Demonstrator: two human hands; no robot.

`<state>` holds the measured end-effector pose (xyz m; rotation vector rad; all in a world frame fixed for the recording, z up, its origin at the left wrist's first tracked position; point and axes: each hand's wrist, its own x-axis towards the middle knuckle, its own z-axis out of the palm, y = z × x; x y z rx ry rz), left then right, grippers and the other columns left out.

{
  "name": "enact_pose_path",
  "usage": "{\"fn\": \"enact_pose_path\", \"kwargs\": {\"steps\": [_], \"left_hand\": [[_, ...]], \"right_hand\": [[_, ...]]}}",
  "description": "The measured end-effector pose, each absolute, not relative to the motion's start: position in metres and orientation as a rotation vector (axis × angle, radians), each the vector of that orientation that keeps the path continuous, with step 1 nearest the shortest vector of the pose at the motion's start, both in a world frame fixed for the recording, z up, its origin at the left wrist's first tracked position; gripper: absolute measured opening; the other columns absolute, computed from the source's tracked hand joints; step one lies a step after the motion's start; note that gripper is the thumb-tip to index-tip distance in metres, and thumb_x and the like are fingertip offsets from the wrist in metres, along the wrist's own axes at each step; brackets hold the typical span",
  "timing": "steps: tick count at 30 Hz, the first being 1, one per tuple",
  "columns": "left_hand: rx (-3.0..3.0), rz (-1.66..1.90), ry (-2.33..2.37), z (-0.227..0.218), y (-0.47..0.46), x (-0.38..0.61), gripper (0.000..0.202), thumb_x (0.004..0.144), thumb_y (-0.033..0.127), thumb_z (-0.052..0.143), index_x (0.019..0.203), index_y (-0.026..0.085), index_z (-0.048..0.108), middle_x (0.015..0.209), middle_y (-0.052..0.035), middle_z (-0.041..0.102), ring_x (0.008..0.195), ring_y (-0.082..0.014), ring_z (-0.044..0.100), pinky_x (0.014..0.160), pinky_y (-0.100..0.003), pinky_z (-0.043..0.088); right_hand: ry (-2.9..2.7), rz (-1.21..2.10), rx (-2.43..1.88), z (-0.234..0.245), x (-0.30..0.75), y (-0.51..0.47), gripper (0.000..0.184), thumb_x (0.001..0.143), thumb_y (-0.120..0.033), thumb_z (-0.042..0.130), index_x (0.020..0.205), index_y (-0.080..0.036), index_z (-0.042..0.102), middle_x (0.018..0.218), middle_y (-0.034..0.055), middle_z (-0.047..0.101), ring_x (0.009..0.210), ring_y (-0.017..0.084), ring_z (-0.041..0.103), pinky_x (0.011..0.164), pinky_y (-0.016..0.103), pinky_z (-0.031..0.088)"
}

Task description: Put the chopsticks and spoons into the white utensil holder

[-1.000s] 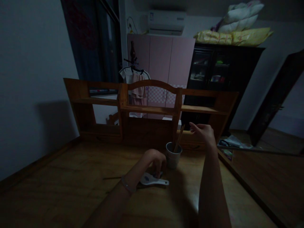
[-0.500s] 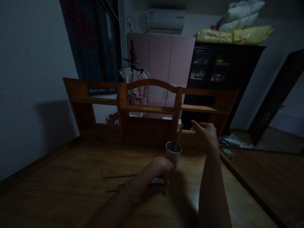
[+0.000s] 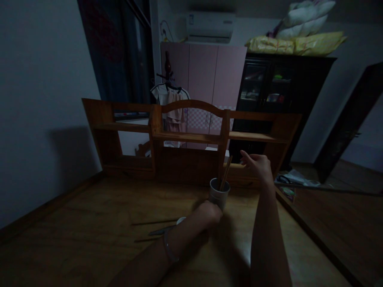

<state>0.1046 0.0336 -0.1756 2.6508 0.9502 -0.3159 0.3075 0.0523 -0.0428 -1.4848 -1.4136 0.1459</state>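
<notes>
My left hand (image 3: 210, 212) is closed in a fist just in front of a pale cup (image 3: 218, 194) that holds a pair of wooden chopsticks (image 3: 225, 173). What the fist holds is hidden. Just above my left forearm shows a white bit of a ceramic spoon (image 3: 181, 219); I cannot tell whether it lies on the table or is lifted. My right hand (image 3: 257, 165) hovers to the right of the cup, near the wooden shelf unit (image 3: 191, 137), fingers loosely spread and holding nothing.
Thin dark sticks (image 3: 152, 222) and a greyish utensil (image 3: 160, 230) lie on the wooden table (image 3: 89, 239) left of my forearm. The shelf unit closes off the table's far side. A lower wooden surface (image 3: 329, 223) with papers (image 3: 295, 177) runs along the right.
My left hand has left the spot where it pressed on the white spoon, closed, and moved right and up to the cup. My right hand has barely moved.
</notes>
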Motion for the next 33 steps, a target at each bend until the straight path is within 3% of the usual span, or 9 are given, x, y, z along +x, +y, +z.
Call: {"fn": "enact_pose_path", "kwargs": {"steps": [3,7,12,19,22,25,30,33], "left_hand": [[2.72,-0.6,1.036,-0.172,0.036,0.107,0.029,0.045,0.027,0.086,0.055,0.019,0.06,0.057,-0.0053,0.058,0.06,-0.0253,0.06,0.055,-0.034,0.048],[2.731,-0.523,0.922,-0.168,0.036,0.109,0.041,0.041,0.033,0.088,0.045,0.02,0.049,0.047,0.0001,0.051,0.045,-0.0176,0.051,0.042,-0.029,0.041],[2.665,-0.654,0.701,-0.153,0.027,0.114,0.042,0.049,0.034,0.087,0.041,0.02,0.047,0.051,-0.002,0.057,0.045,-0.0171,0.051,0.043,-0.03,0.04],[2.465,-0.541,0.362,-0.135,0.026,0.113,0.018,0.068,0.023,0.074,0.062,0.016,0.058,0.06,0.0009,0.059,0.057,-0.0181,0.058,0.049,-0.026,0.042],[2.352,-0.326,0.306,-0.124,0.031,0.103,0.01,0.073,0.022,0.07,0.074,0.016,0.062,0.069,0.0018,0.06,0.064,-0.0157,0.058,0.053,-0.023,0.044],[2.115,-0.132,0.254,-0.101,0.033,0.084,0.018,0.077,0.032,0.07,0.087,0.018,0.065,0.081,-0.0004,0.064,0.071,-0.0156,0.061,0.058,-0.023,0.048],[2.048,0.172,0.264,-0.034,0.019,0.026,0.025,0.081,0.04,0.068,0.088,0.016,0.068,0.081,-0.0042,0.067,0.077,-0.0172,0.063,0.072,-0.026,0.05],[2.113,0.501,0.425,-0.001,0.008,-0.017,0.024,0.085,0.038,0.063,0.09,0.015,0.069,0.081,-0.0058,0.067,0.078,-0.0171,0.063,0.071,-0.025,0.05]], "right_hand": [[-1.417,0.159,-1.476,-0.043,0.308,0.053,0.065,0.076,-0.074,0.05,0.071,-0.014,0.073,0.065,0.0103,0.07,0.056,0.021,0.065,0.051,0.026,0.043],[-1.429,0.147,-1.493,-0.042,0.307,0.052,0.065,0.078,-0.074,0.048,0.071,-0.014,0.073,0.064,0.01,0.07,0.057,0.021,0.065,0.052,0.026,0.043],[-1.434,0.137,-1.513,-0.041,0.307,0.05,0.064,0.079,-0.073,0.048,0.072,-0.014,0.073,0.064,0.0092,0.07,0.057,0.02,0.066,0.053,0.025,0.043],[-1.421,0.142,-1.533,-0.041,0.307,0.051,0.064,0.079,-0.072,0.048,0.072,-0.013,0.074,0.064,0.0091,0.07,0.057,0.019,0.065,0.05,0.024,0.042],[-1.428,0.127,-1.532,-0.04,0.308,0.049,0.063,0.08,-0.071,0.048,0.072,-0.014,0.073,0.064,0.0084,0.07,0.056,0.019,0.065,0.051,0.024,0.042],[-1.426,0.105,-1.531,-0.037,0.307,0.046,0.062,0.08,-0.07,0.049,0.071,-0.014,0.073,0.063,0.0083,0.069,0.056,0.019,0.065,0.052,0.024,0.042],[-1.448,0.087,-1.442,-0.025,0.3,0.034,0.06,0.081,-0.068,0.049,0.076,-0.013,0.073,0.063,0.0083,0.069,0.055,0.019,0.065,0.05,0.023,0.042],[-1.495,0.051,-1.408,-0.015,0.292,0.025,0.058,0.084,-0.065,0.048,0.077,-0.013,0.072,0.063,0.0076,0.068,0.056,0.018,0.064,0.049,0.022,0.041]]}}
